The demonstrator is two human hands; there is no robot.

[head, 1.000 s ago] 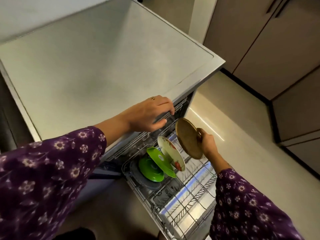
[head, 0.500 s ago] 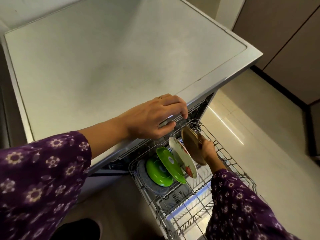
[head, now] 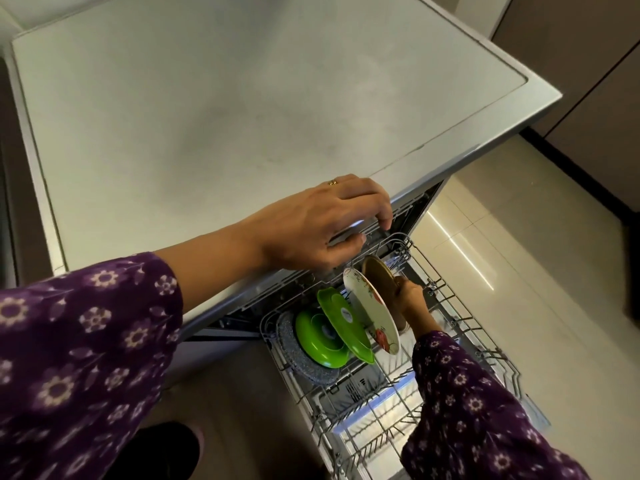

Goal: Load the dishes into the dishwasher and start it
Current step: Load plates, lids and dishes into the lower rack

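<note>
The dishwasher's lower wire rack is pulled out below the white top. Standing on edge in it are a grey speckled plate, a green bowl, a green plate and a white plate with a red pattern. My right hand is shut on a brown plate, held on edge just behind the white plate, down among the tines. My left hand grips the front edge of the upper rack under the top.
Pale tiled floor lies to the right of the rack. Dark cabinet fronts stand at the far right. The near part of the rack holds no dishes. A dark shoe shows at the bottom.
My right hand has lowered the brown plate from above the rack into the slot behind the white plate. The left hand stays on the upper rack edge; the camera has moved closer.
</note>
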